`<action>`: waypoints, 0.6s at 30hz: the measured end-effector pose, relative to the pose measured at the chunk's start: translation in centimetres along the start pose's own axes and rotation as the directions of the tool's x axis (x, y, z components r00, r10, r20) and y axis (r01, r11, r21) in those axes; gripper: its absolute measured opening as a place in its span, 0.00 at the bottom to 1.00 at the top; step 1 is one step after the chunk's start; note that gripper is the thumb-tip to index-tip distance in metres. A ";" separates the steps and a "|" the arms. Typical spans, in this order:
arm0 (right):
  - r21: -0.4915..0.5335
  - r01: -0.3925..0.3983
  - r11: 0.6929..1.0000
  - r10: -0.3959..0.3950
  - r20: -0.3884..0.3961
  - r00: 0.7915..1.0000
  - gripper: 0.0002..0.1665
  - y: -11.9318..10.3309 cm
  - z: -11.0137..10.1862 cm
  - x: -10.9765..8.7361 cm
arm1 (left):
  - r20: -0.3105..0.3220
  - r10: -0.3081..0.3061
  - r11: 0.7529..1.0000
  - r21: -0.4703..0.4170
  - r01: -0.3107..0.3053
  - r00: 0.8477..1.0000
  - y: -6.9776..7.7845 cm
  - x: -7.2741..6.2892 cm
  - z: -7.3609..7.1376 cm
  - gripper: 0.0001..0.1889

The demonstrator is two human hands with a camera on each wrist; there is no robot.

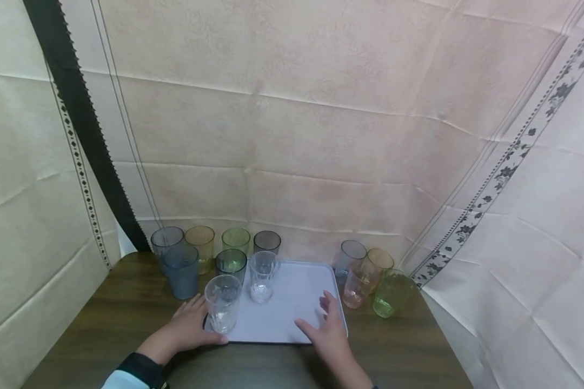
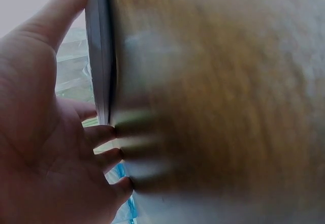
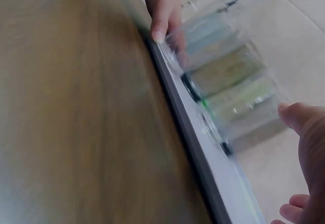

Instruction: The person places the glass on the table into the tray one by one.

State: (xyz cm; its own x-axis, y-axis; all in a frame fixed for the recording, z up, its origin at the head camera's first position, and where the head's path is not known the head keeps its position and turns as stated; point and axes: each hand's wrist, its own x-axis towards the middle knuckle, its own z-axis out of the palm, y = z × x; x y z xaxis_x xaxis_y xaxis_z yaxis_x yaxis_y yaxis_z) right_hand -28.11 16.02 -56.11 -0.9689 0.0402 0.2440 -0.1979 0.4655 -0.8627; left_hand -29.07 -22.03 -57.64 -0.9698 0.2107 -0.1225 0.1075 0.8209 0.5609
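Observation:
A white rectangular tray [image 1: 292, 313] lies on the wooden table. Two clear drinking glasses stand on it: a front clear glass [image 1: 223, 302] at the near left corner and a rear clear glass [image 1: 261, 278] farther back. My left hand [image 1: 190, 324] rests at that near left corner, its thumb [image 2: 66, 10] against the tray's front edge and its fingers loosely extended on the table by the left side. Above the tray's right part hovers my right hand [image 1: 328, 329], fingers spread and holding nothing. In the right wrist view its thumb [image 3: 299, 116] is apart from the glasses.
At the back left stand several tinted glasses, including a blue glass [image 1: 182, 273], an amber glass [image 1: 201, 248] and a dark glass [image 1: 231, 262]. Right of the tray are a pink glass [image 1: 357, 286], a green glass [image 1: 389, 297] and others. A hanging cloth [image 1: 297, 135] encloses the table.

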 end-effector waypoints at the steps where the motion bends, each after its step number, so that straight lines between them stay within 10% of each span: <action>1: -0.001 0.002 1.000 -0.002 -0.018 1.000 0.61 0.3 -0.6 -0.4 | 0.000 0.002 1.000 -0.001 -0.002 1.000 0.1 -0.1 -0.1 0.65; 11: -0.043 -0.062 0.997 0.054 -0.168 0.984 0.55 3.0 -6.1 -2.2 | -0.001 -0.001 1.000 0.005 0.001 1.000 0.0 -0.5 -0.4 0.65; 18: 0.011 -0.108 0.994 0.103 -0.424 0.900 0.41 5.2 -11.0 -0.8 | -0.002 0.000 1.000 0.005 0.000 1.000 0.1 -0.1 -0.1 0.65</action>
State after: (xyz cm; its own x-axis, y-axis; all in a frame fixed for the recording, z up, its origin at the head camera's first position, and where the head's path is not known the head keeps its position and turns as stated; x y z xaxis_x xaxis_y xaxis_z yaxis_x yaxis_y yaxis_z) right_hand -26.72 28.13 -55.97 -0.8295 0.4587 0.3187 -0.0934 0.4487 -0.8888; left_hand -29.02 -22.01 -57.53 -0.9702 0.2102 -0.1210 0.1090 0.8234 0.5569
